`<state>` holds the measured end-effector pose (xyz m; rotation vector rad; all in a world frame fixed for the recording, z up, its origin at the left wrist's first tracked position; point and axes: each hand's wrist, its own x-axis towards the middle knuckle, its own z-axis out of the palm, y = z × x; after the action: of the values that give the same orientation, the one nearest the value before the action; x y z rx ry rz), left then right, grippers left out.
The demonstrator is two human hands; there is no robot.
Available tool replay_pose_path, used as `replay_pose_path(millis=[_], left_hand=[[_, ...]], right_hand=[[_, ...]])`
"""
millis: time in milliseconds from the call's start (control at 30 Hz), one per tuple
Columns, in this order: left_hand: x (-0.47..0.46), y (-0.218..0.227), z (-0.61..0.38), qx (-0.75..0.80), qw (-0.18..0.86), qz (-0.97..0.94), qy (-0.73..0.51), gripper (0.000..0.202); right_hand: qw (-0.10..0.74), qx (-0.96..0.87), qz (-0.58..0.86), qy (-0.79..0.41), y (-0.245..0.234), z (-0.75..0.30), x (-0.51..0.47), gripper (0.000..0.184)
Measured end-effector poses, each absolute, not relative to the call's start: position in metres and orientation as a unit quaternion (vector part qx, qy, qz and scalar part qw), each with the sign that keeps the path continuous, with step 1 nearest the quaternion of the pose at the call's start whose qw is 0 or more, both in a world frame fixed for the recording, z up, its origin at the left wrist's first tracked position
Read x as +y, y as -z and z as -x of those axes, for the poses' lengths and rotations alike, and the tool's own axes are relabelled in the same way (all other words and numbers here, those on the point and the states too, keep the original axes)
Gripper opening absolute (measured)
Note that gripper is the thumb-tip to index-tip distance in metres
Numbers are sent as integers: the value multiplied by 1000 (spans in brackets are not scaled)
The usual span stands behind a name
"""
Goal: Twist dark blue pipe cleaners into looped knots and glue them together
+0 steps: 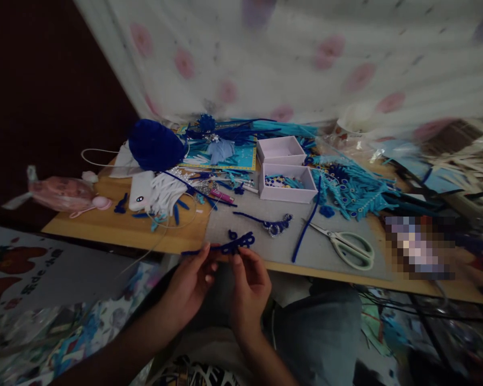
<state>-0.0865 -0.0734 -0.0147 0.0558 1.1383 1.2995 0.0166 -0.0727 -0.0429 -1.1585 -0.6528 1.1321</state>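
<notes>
Between my two hands, at the table's front edge, is a dark blue pipe-cleaner piece (238,243) bent into small loops, with a straight stem pointing left. My left hand (193,279) pinches the stem between thumb and fingertips. The looped end sits in the fingertips of my right hand (249,279). Just beyond lies a similar blue pipe-cleaner piece with silvery beads (277,225). To its right rest a straight dark blue pipe cleaner (307,228) and scissors with pale green handles (351,249), their blades pointing left.
Two white boxes (288,185) stand mid-table, the nearer holding beads. Blue pipe cleaners (350,187) are heaped to the right, white ones (171,193) to the left. A blue velvety pouch (155,145), a white phone-like case (141,191) and a pink-filled plastic bag (62,192) lie farther left.
</notes>
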Motion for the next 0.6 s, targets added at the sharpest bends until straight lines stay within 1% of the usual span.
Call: replay_pose_path(millis=[133,200,233,300,467,600], left_hand=[[-60,5,91,514,622,-68,-587,39],[-55,0,95,515,619,-106,-584,41],[-52,-2,96,517,617,-125,-580,42],[-47,-5,98,525,611,-160,-570,42],[-33,-7,94,535,590,-229,-559,44],[-24,-9,84,515,583,-249,-577,41]], right_hand=[[625,-326,487,-516,38,-37,-75,36],[627,-363,496,-479,33,-55,-72,42],[625,-386,504,-455,29,-64,-68,42],[597,-432,513,-439,20,-81,-57,37],[517,-482,501,-500,1,-100,-26,27],[506,-479,498,-516,0,-101,-16,20]])
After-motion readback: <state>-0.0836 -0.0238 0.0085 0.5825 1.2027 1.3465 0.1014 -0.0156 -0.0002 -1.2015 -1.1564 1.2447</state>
